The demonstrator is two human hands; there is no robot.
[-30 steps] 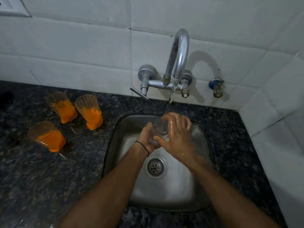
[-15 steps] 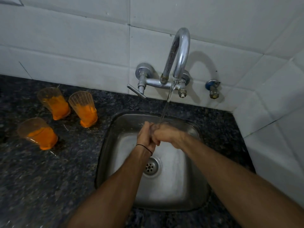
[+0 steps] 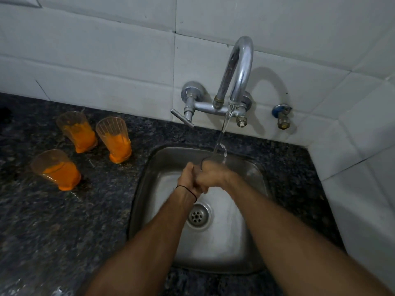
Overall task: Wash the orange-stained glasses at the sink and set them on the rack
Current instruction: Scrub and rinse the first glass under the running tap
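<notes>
Over the steel sink [image 3: 252, 242], both my hands close around a clear glass [image 3: 211, 158]; only its rim shows above them, under the running water. My left hand [image 3: 188, 178] grips it from the left, fingers curled. My right hand [image 3: 213, 174] wraps it from the right. Three orange-stained glasses stand on the dark counter to the left: one at the back [image 3: 77, 131], one beside it [image 3: 115, 139], one nearer to me [image 3: 56, 169].
A chrome wall faucet [image 3: 239, 71] with a lever handle [image 3: 181, 118] pours a thin stream into the sink. A small blue-capped valve [image 3: 282, 116] sits on the tiled wall to the right. The drain [image 3: 197, 215] lies below my wrists. Speckled granite counter [image 3: 53, 231] surrounds the sink.
My right hand turned from lying open over the glass to wrapping it closely. Both hands moved slightly back under the stream, hiding most of the glass.
</notes>
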